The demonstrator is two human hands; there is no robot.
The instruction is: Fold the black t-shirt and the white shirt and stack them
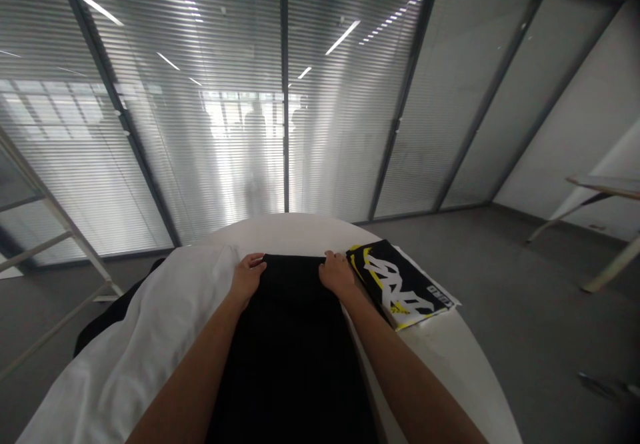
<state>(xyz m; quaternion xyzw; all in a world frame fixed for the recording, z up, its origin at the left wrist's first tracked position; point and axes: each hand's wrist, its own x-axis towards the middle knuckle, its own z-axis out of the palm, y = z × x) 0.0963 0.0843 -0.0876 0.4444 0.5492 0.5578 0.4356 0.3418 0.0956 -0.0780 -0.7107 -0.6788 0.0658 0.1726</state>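
A black garment (293,344) lies along the middle of a round white table (450,357), stretching from me to its far end. My left hand (247,274) rests at the garment's far left corner, fingers curled over the edge. At the far right corner my right hand (336,273) does the same, fingers bent onto the cloth. Both arms run along the garment's sides.
A white cloth (150,337) covers the table's left part, with a dark cloth (107,321) hanging beyond it. A folded black, yellow and white printed garment (400,283) lies at the right. A frosted glass wall stands behind; a metal frame (55,231) left, another table (607,187) far right.
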